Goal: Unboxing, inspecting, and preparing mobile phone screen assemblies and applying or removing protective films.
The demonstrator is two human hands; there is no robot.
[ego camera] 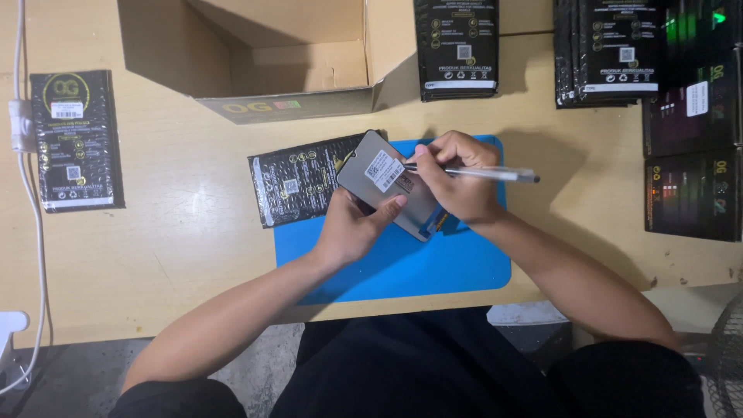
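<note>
My left hand (352, 224) grips a grey phone screen panel (370, 172) by its lower edge, held tilted above a blue mat (433, 263). A white label (385, 169) is stuck on the panel's back. My right hand (457, 174) holds a silver pen (495, 174), and its tip touches the panel next to the label. Under the panel's left side lies a black bubble-wrap pouch (294, 186), partly on the mat.
An open cardboard box (271, 54) stands at the back of the wooden table. Stacks of black pouches (457, 46) (611, 50) and dark boxes (693, 147) sit at the back right. One black pouch (76, 139) lies far left beside a white cable (31, 201).
</note>
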